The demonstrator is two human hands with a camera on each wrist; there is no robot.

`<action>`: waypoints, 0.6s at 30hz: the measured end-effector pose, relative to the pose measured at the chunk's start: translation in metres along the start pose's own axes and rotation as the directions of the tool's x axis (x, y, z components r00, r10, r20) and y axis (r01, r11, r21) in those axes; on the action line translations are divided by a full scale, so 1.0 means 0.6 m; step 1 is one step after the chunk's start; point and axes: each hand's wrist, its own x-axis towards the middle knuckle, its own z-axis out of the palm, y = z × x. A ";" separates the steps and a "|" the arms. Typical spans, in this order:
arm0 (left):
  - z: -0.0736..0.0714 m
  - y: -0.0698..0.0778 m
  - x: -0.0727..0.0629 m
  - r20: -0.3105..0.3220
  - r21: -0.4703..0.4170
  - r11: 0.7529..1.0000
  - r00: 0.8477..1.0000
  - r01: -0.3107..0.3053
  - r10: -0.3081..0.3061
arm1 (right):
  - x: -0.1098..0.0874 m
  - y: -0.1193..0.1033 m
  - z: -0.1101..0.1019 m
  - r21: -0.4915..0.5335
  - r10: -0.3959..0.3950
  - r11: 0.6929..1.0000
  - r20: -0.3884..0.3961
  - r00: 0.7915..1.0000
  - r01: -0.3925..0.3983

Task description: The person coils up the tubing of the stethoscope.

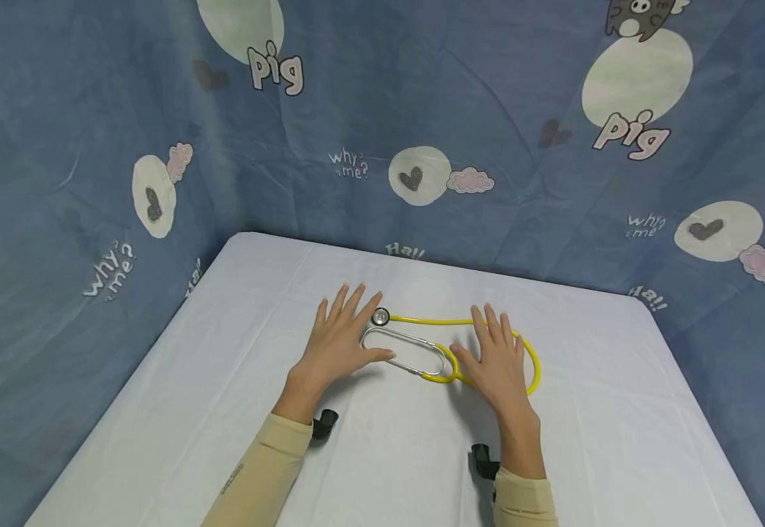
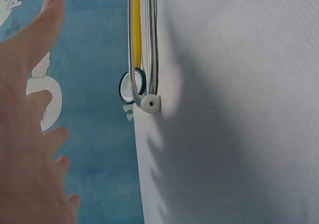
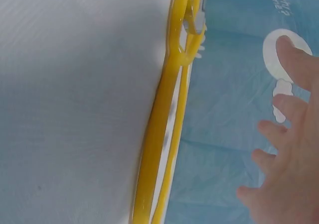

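A stethoscope with yellow tubing [image 1: 431, 321] lies on the white table, its tube looping round to the right. Its round metal chest piece [image 1: 381, 316] is at the far left, close by the left thumb and index finger. Silver ear tubes [image 1: 403, 337] form a narrow loop in front of it. My left hand [image 1: 342, 340] hovers over the left end, fingers spread and straight. Over the tube's right part hovers my right hand [image 1: 497, 362], also with spread fingers, hiding some of the tubing. Both wrist views show the hands raised above the cloth, holding nothing.
A white cloth [image 1: 395, 454] covers the table. Blue printed curtains [image 1: 356, 219] hang behind it and at both sides. Small black wrist mounts [image 1: 325, 424] stick out inward from the beige sleeves [image 1: 263, 468].
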 end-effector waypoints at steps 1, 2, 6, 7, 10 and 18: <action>0.001 0.000 0.000 -0.001 0.005 1.000 1.000 -0.003 0.003 | 0.000 0.000 0.000 0.002 -0.003 1.000 0.003 1.000 0.003; 0.001 0.001 0.000 0.002 0.007 1.000 1.000 -0.004 0.004 | 0.000 0.000 0.000 0.006 -0.004 1.000 0.007 1.000 0.004; 0.006 0.001 0.000 0.005 0.011 1.000 1.000 -0.012 0.012 | 0.000 0.001 0.000 0.006 -0.014 1.000 0.025 1.000 0.013; 0.007 0.001 0.000 0.005 0.008 1.000 1.000 -0.015 0.015 | -0.001 0.002 0.001 0.005 -0.012 1.000 0.031 0.999 0.012; 0.011 0.002 0.001 0.004 -0.001 1.000 1.000 -0.025 0.025 | -0.001 0.003 0.001 0.003 -0.002 1.000 0.053 0.999 0.002; 0.016 0.010 0.001 0.025 -0.021 0.998 0.998 -0.059 0.059 | -0.002 -0.002 -0.001 0.027 0.011 1.000 0.115 0.993 -0.014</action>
